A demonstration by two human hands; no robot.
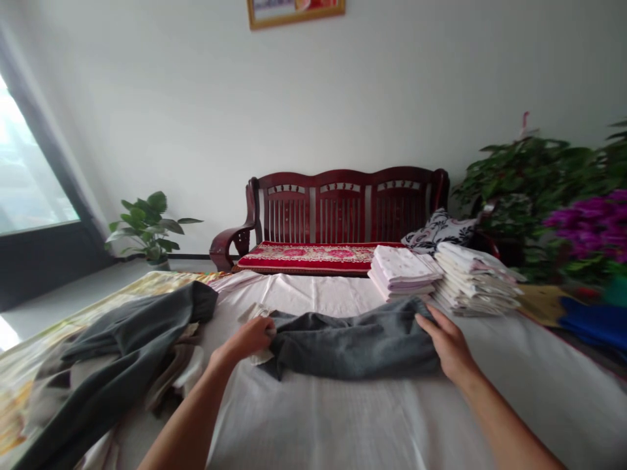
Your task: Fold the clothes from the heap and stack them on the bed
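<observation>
A dark grey garment [353,343], its exact kind not clear, stretches sideways over the white cloth [313,424] in front of me. My left hand [252,339] grips its left end with closed fingers. At that end a cream-coloured piece of fabric [259,356] shows beside the grey. My right hand [448,343] pinches the upper right corner between thumb and fingers. To the left lies a loose heap of dark grey clothing [132,333], with brown and white pieces partly under it.
Two stacks of folded cloth, one pinkish [404,271] and one cream [473,281], stand at the back right. Behind the table is a wooden bench [343,209] with a red cover. Blue fabric [595,323] lies at the right edge. Potted plants [151,228] flank the bench.
</observation>
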